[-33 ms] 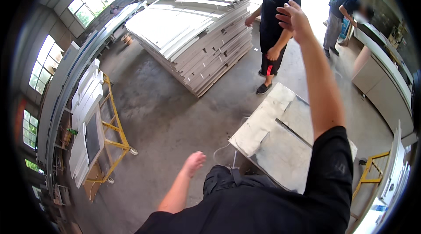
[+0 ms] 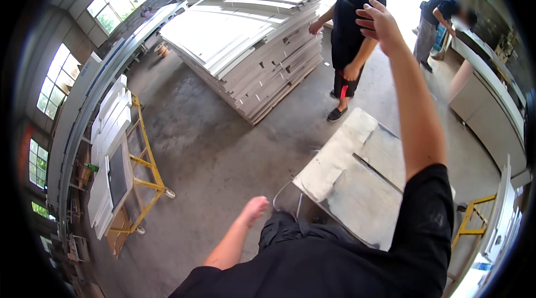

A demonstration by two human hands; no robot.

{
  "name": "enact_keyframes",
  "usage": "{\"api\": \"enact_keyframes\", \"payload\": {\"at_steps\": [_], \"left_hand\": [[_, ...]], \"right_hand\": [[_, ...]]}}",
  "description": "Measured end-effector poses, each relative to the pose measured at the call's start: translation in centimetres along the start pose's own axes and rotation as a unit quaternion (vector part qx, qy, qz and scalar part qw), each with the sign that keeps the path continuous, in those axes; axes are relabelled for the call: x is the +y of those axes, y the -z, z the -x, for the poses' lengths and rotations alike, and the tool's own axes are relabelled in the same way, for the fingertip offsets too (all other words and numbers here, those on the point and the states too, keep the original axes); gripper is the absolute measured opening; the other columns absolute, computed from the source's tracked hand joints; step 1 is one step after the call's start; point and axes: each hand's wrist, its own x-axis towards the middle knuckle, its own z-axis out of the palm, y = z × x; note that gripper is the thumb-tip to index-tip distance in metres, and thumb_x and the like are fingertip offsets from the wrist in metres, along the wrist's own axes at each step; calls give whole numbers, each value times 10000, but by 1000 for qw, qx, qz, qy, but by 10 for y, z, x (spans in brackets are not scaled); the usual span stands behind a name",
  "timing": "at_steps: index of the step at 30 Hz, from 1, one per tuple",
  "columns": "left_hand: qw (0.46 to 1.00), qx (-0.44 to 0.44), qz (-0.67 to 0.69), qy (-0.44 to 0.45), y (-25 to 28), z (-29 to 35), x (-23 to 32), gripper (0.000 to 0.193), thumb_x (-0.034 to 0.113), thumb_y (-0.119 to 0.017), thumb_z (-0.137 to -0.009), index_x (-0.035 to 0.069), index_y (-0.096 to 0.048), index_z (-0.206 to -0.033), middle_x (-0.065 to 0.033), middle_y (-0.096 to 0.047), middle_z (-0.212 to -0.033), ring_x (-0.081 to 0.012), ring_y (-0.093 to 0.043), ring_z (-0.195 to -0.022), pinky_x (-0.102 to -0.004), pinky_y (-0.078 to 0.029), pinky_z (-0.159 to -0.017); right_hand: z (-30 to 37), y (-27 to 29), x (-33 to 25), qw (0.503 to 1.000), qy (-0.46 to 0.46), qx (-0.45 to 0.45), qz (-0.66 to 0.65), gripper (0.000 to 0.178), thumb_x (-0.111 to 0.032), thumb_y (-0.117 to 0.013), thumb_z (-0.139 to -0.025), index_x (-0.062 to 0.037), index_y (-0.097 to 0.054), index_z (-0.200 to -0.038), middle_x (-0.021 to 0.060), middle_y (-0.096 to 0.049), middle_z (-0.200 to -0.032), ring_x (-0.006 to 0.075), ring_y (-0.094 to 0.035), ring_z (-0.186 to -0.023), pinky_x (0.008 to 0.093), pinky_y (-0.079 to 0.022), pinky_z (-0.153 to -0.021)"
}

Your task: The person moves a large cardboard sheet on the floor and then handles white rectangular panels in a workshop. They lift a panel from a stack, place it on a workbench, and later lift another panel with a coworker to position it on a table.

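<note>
My right arm is raised in front of me, and my right hand (image 2: 379, 27) is up in the air with its fingers apart, holding nothing. In the picture it overlaps the dark shirt of a standing co-worker (image 2: 357, 16), without visible contact. My left hand (image 2: 255, 208) hangs low near my waist, fingers curled in, and no object shows in it. Just right of it stands a low worktable (image 2: 357, 186) with a worn, pale top of several panels and a dark slot between them.
A tall stack of white-topped boards (image 2: 268, 69) lies beyond the table. On the left, a yellow wheeled rack (image 2: 146, 172) carries white panels. A second co-worker (image 2: 435, 24) bends over a long bench (image 2: 491, 97) at far right. Another yellow frame (image 2: 474, 220) stands at lower right.
My raised right hand has shifted slightly to the right, and my left hand a little right and down. The standing co-worker has also moved slightly.
</note>
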Motion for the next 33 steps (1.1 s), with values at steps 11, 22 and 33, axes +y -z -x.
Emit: {"api": "enact_keyframes", "payload": {"at_steps": [11,22,33], "left_hand": [[870,-157,-453,-112,55,-186,-28,472,439,-630,-848,36,-688,-1087,-202,-681,-1069,-346,-649,-1011,-423,-507,-875],[985,56,-2,-165,141,-295,152,279,221,-590,-941,10,-624,-1121,-91,-681,-1007,-169,-622,-923,-315,-492,-837],[813,-256,122,-509,38,-76,444,332,147,-574,-948,20,-543,-1253,-78,-620,-1147,-146,-564,-1051,-264,-435,-899]], "right_hand": [[162,127,253,701,-229,-203,644,267,-286,-617,-882,-32,-700,-885,179,-695,-846,275,-670,-791,405,-511,-702],[656,-86,365,776,-568,-49,269,314,-298,-601,-899,-50,-706,-1060,160,-701,-1053,326,-665,-977,395,-506,-877],[481,-44,304,856,-386,62,337,402,-292,-594,-922,-26,-609,-1223,171,-686,-1063,253,-652,-985,354,-497,-877]]}}
